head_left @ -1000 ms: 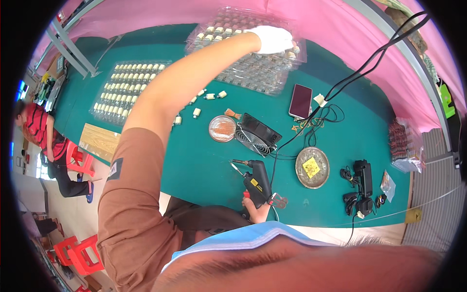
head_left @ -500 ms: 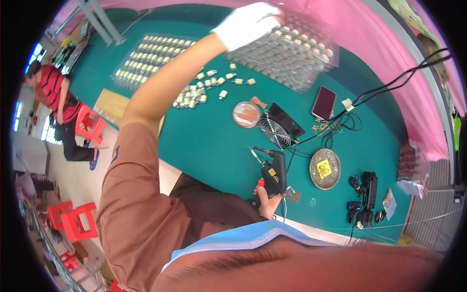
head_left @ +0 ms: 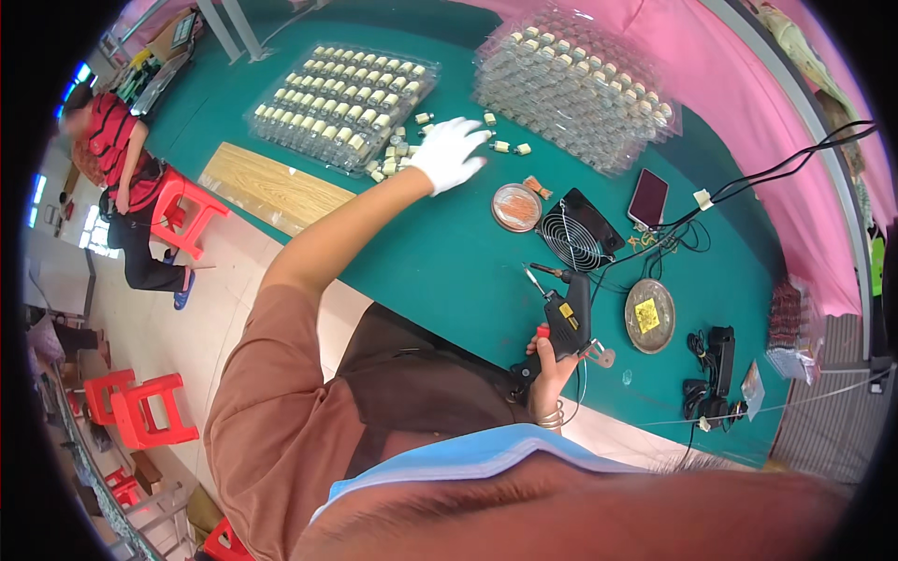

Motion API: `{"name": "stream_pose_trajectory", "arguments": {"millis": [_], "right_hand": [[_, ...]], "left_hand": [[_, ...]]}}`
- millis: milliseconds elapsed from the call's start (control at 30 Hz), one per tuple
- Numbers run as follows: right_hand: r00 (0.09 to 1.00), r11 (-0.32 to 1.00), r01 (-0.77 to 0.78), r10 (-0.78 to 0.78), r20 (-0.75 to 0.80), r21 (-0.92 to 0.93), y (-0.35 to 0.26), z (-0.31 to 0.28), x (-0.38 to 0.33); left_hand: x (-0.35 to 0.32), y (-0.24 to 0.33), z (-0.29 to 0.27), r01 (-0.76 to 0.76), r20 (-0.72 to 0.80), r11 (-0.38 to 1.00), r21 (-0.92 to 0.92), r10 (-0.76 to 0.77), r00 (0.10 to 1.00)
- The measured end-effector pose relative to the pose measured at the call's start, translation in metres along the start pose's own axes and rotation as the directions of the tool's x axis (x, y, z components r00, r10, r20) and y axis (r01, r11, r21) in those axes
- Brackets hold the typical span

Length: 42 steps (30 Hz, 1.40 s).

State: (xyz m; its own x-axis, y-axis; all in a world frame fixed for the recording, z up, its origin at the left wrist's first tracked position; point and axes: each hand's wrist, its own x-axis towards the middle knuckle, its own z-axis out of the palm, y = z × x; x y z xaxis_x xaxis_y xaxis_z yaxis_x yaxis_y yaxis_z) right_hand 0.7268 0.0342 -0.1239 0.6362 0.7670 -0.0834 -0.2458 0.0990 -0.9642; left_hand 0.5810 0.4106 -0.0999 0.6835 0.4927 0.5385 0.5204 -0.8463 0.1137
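My left hand (head_left: 451,152), in a white glove, reaches out over the green table (head_left: 440,252) with fingers spread, resting among several small loose cream parts (head_left: 400,150). It holds nothing that I can see. My right hand (head_left: 550,372) grips the handle of a black soldering gun (head_left: 567,318) at the table's near edge, its tip pointing away from me. A clear tray of small parts (head_left: 344,93) lies to the left of the gloved hand, and a second stacked tray (head_left: 575,84) lies to its right.
A round tin (head_left: 515,207), a small black fan (head_left: 577,230), a phone (head_left: 647,198), a metal dish (head_left: 649,315), cables and a black adapter (head_left: 718,348) sit on the right. A wooden board (head_left: 273,189) lies at the left edge. A person in red sits on a red stool (head_left: 187,210).
My left hand has come back from the far stacked tray to the loose parts between the trays. The view has shifted. My right hand keeps its hold on the soldering gun.
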Motion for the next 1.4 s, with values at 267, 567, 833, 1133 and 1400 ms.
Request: {"name": "stream_pose_trajectory", "arguments": {"millis": [267,567,833,1133,1400], "right_hand": [[0.997,0.999,0.033,-0.036,-0.070,-0.034,-0.001,0.005,0.001],[0.998,0.999,0.012,-0.014,-0.056,-0.048,-0.001,0.008,-0.002],[0.999,0.999,-0.034,0.033,-0.012,-0.009,0.003,-0.002,0.000],[0.998,0.999,0.040,-0.041,-0.046,-0.015,-0.003,0.008,0.000],[0.998,0.998,0.039,-0.042,-0.048,-0.050,0.000,0.006,0.001]], "left_hand": [[0.085,0.023,0.061,0.198,0.303,0.975,0.097,-0.219,0.928],[0.073,-0.005,0.067,0.285,0.331,0.958,0.011,-0.273,0.903],[0.027,0.002,0.038,0.140,0.365,0.990,-0.008,-0.128,0.922],[-0.067,0.027,-0.015,-0.121,0.294,0.934,-0.338,0.226,0.929],[-0.091,0.025,-0.056,0.157,0.372,0.784,-0.600,0.100,0.923]]}}
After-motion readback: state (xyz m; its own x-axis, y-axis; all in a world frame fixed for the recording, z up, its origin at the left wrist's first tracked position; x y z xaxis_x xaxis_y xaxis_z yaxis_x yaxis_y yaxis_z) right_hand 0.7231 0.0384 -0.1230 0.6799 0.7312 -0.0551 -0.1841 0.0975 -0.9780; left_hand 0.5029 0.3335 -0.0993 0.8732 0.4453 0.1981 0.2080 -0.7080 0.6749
